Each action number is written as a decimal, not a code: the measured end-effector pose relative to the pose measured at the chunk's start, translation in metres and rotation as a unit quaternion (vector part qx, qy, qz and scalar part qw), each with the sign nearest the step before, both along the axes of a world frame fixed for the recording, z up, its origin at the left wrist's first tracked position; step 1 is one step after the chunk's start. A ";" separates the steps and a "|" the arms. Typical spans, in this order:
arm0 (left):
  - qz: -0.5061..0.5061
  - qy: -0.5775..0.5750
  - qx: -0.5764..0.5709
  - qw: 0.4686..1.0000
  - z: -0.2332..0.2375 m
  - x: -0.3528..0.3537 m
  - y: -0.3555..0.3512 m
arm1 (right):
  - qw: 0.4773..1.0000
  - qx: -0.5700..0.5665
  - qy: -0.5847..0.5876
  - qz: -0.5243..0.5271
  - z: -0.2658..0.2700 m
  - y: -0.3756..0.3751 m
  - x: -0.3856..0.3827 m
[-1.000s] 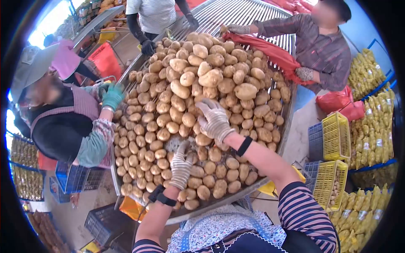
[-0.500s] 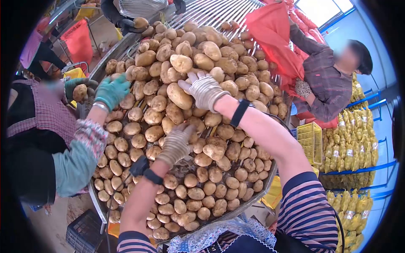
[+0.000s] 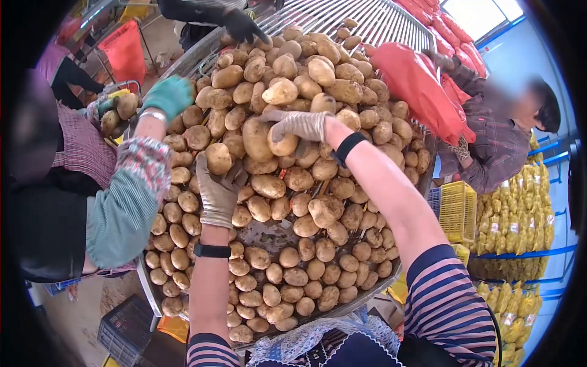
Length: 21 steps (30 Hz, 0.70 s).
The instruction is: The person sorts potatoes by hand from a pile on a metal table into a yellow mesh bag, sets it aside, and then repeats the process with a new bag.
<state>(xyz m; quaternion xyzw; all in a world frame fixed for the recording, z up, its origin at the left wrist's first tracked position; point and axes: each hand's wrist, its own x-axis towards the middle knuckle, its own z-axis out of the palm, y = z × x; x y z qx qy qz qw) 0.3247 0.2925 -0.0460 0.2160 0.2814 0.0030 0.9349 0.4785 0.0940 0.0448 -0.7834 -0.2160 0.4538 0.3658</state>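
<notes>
My left hand (image 3: 218, 197), in a pale work glove, points up the heap with its fingers and thumb around a round potato (image 3: 218, 158). My right hand (image 3: 301, 126) reaches in from the right, palm down, its gloved fingers curled over another potato (image 3: 283, 145). Just left of those fingers stands a large oblong potato (image 3: 257, 139); the fingertips reach its edge. Both held potatoes remain among the others on the sorting table (image 3: 269, 235), whose dark wet surface shows below my left hand. Part of my right fingers is hidden behind the potato.
At left, a co-worker's green-gloved hand (image 3: 168, 98) is over the heap; their other hand holds potatoes (image 3: 127, 106). A dark-gloved hand (image 3: 243, 25) touches the far end. Another person at right handles a red mesh bag (image 3: 416, 85). Yellow crates (image 3: 458, 211) stand beside the table.
My left hand has moved left and slightly up, closing around a potato. My right hand has curled over a potato. The red bag has come lower, and the dark-gloved hand has reached onto the heap.
</notes>
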 end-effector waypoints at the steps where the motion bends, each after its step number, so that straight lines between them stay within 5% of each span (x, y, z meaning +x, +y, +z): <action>1: -0.024 0.016 -0.042 0.999 0.000 0.005 0.003 | 0.998 0.058 0.019 0.004 -0.005 0.001 -0.007; 2: -0.024 0.008 -0.035 0.999 0.001 0.008 0.003 | 0.993 0.116 0.037 0.010 -0.009 0.004 -0.014; 4: -0.014 -0.071 -0.070 0.995 0.011 0.009 0.002 | 0.985 0.124 -0.105 0.054 -0.022 0.012 -0.043; 6: -0.023 -0.093 -0.060 0.994 0.020 -0.001 0.008 | 0.995 0.097 -0.013 -0.004 -0.023 0.017 -0.065; 12: -0.108 -0.202 -0.103 0.968 0.045 -0.050 -0.011 | 0.985 0.133 -0.072 -0.084 0.004 -0.020 -0.138; 14: -0.058 -0.129 -0.139 0.980 0.055 -0.070 -0.035 | 0.940 0.289 -0.060 -0.173 0.008 -0.051 -0.186; 15: -0.070 -0.172 -0.173 0.967 0.048 -0.076 -0.045 | 0.882 0.422 -0.005 -0.210 0.002 -0.062 -0.209; 16: -0.117 -0.323 -0.150 0.927 0.041 -0.082 -0.055 | 0.882 0.412 -0.010 -0.227 0.001 -0.082 -0.224; 18: -0.124 -0.220 -0.054 0.966 0.048 -0.107 -0.090 | 0.836 0.454 0.139 -0.275 0.000 -0.136 -0.266; 19: -0.162 -0.184 0.044 0.969 0.079 -0.118 -0.128 | 0.843 0.448 0.121 -0.271 -0.002 -0.160 -0.290; 21: -0.294 -0.110 -0.039 0.949 0.104 -0.146 -0.191 | 0.819 0.422 0.180 -0.345 -0.013 -0.220 -0.355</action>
